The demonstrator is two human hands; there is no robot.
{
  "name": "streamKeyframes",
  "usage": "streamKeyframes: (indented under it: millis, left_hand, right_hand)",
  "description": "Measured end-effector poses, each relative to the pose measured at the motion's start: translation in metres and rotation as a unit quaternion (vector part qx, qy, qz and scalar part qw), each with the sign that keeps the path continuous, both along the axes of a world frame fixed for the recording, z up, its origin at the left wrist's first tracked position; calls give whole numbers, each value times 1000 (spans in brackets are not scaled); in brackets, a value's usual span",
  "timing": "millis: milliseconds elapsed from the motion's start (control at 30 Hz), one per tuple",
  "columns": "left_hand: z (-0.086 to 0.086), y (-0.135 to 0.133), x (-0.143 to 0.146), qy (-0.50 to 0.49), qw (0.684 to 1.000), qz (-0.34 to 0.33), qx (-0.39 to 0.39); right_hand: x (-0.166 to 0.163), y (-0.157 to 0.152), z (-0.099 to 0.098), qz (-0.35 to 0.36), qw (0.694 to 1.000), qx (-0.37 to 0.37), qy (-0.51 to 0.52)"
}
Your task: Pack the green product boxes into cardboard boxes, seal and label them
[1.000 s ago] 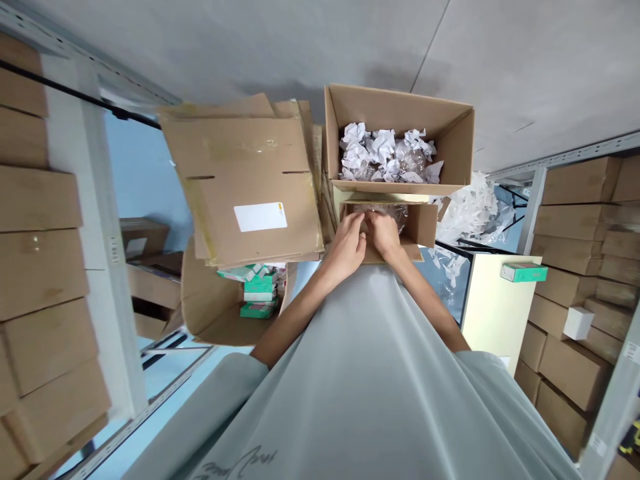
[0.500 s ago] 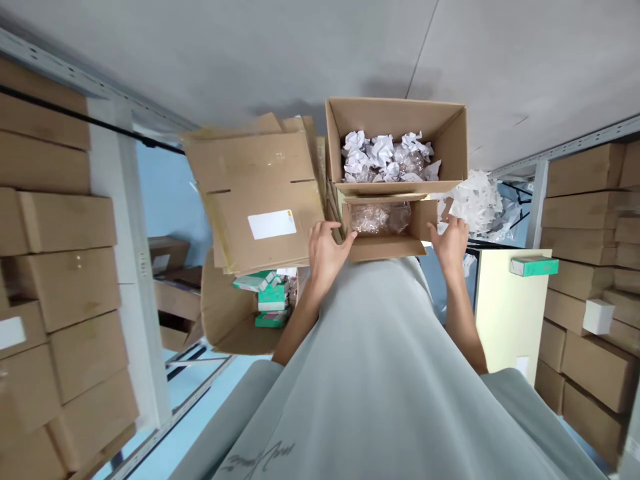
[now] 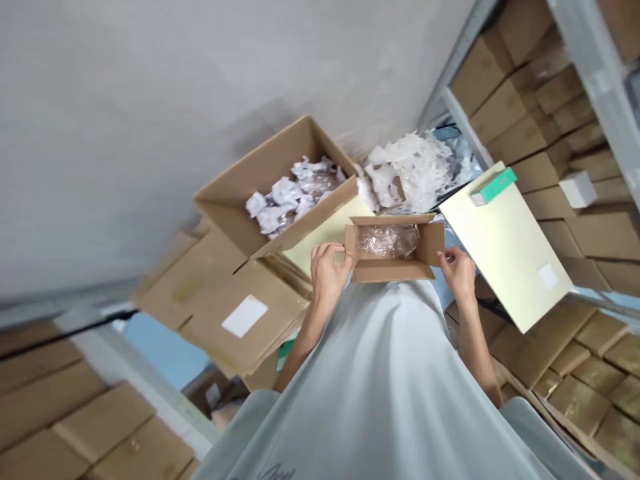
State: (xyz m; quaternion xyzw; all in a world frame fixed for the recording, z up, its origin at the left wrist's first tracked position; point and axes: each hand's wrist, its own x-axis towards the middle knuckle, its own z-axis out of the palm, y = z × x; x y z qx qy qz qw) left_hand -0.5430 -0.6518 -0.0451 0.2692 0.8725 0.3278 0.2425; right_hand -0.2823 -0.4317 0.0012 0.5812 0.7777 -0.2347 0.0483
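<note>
A small open cardboard box (image 3: 393,273) sits right in front of my body, its flaps folded outward. Inside it lies something wrapped in clear, shiny plastic (image 3: 389,241); what is under the wrap I cannot make out. My left hand (image 3: 327,272) pinches the flap on the box's left end between thumb and fingers. At the opposite end my right hand (image 3: 459,273) has its thumb and fingertips closed on the right flap. Behind and to the left stands a larger open carton (image 3: 225,193), tilted in view, with crumpled white paper (image 3: 287,193) inside.
Flattened cardboard sheets (image 3: 200,287) with a white label lie at the left. Beyond the small box is a heap of torn white paper (image 3: 425,170). A cream panel (image 3: 510,250) at the right carries a green-and-white small box (image 3: 495,187). Stacked cartons (image 3: 595,227) fill the shelves.
The view has turned, so the large carton now appears left and tilted. My hands have closed onto the small box's end flaps, and it is now apart from the large carton.
</note>
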Motion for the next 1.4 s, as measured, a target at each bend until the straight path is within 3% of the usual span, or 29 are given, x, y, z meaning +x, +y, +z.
streamKeyframes:
  millis: [133, 300, 567, 733, 900, 1067, 1167, 1300, 1400]
  left_hand:
    - [8, 81, 31, -3, 992, -114, 54]
    - [18, 178, 103, 19, 975, -206, 84]
    - [-6, 333, 234, 5, 945, -314, 94]
    - [-11, 396, 290, -2, 923, -371, 100]
    - [-22, 435, 301, -2, 907, -412, 93]
    - [-47, 457, 294, -15, 896, -441, 58]
    - [-62, 467, 285, -53, 891, -449, 40]
    - [-86, 502, 271, -23, 925, -378, -20]
    - [-110, 536, 267, 17, 944, -312, -107]
  right_hand:
    - [68, 18, 4, -123, 992, 3, -2]
    - [152, 54, 3, -206, 978, 21, 25]
    - [280, 128, 4, -260, 964, 55, 23]
    - [328, 165, -1, -296, 953, 64, 13]
    - [342, 176, -15, -359, 932, 45, 17]
    - [336, 177, -27, -424, 905, 2, 42]
    - [332, 174, -27, -453, 889, 14, 60]
    - [327, 169, -15, -479, 872, 76, 73]
    - [324, 168, -1, -482, 868, 97, 68]
